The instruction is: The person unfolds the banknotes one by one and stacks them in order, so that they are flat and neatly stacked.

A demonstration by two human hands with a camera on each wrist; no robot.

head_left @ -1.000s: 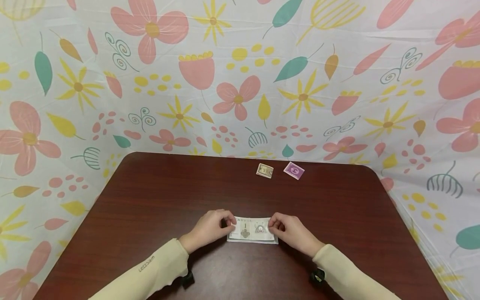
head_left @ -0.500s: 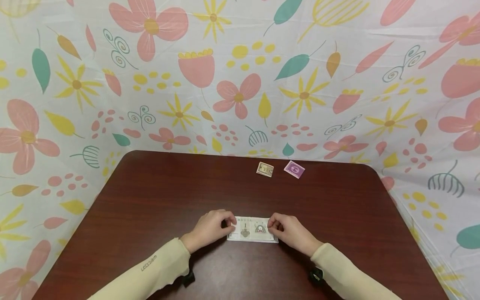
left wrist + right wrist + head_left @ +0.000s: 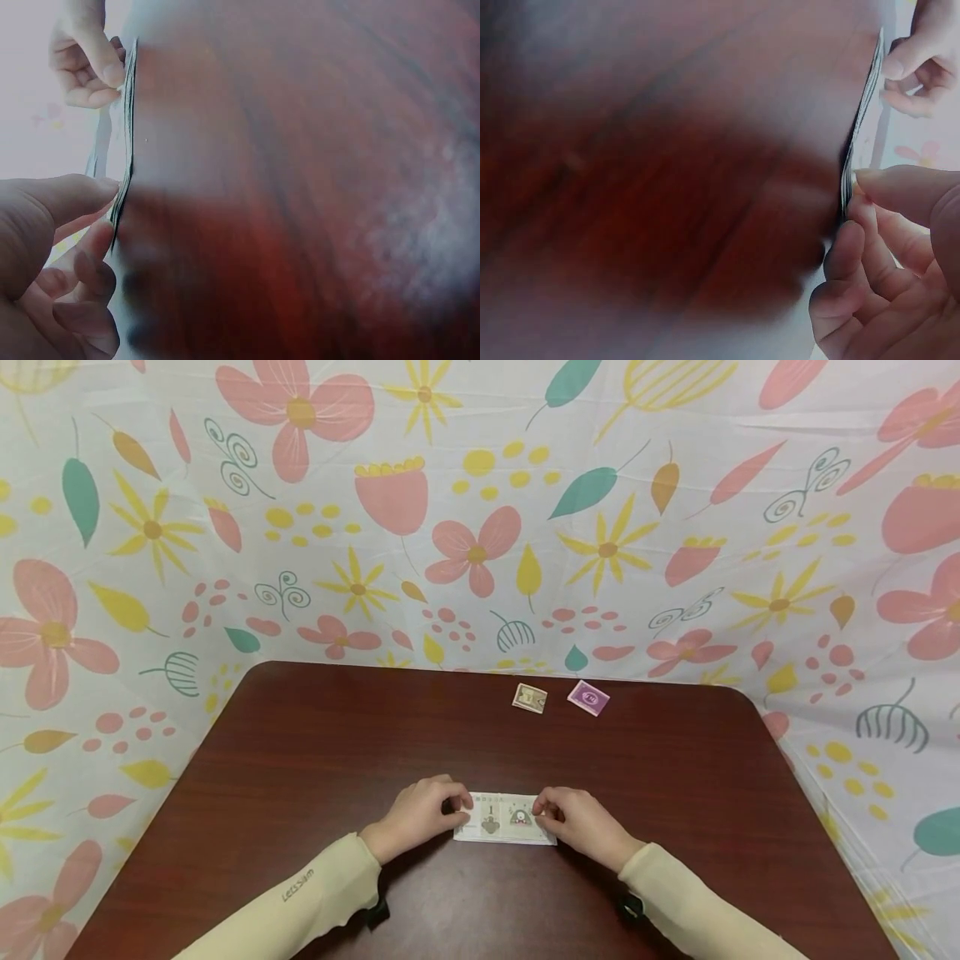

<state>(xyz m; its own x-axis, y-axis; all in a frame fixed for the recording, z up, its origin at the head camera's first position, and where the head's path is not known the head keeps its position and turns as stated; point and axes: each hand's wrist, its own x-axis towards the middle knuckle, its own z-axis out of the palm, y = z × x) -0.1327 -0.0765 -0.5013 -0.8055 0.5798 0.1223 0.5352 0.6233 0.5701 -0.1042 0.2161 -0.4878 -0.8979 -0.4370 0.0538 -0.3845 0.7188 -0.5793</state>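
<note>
A small stack of pale play banknotes (image 3: 504, 820), printed with a figure 1 and a small grey picture, lies near the middle of the table. My left hand (image 3: 426, 814) pinches its left end between thumb and fingers. At the opposite end my right hand (image 3: 588, 827) grips the notes the same way. Seen edge-on in the left wrist view, the stack (image 3: 126, 135) shows several thin layers, with the left thumb on its upper face. The right wrist view has the right thumb (image 3: 900, 187) over the notes' end and fingers at their edge.
Towards the back edge of the dark wooden table (image 3: 360, 727) lie a folded tan note (image 3: 530, 698) and, to its right, a folded purple note (image 3: 588, 697). A flower-printed cloth (image 3: 472, 468) hangs behind the table and along its sides.
The top note has come down towards me, so its near edge now sits level with the notes below. The right hand has shifted very slightly left.
</note>
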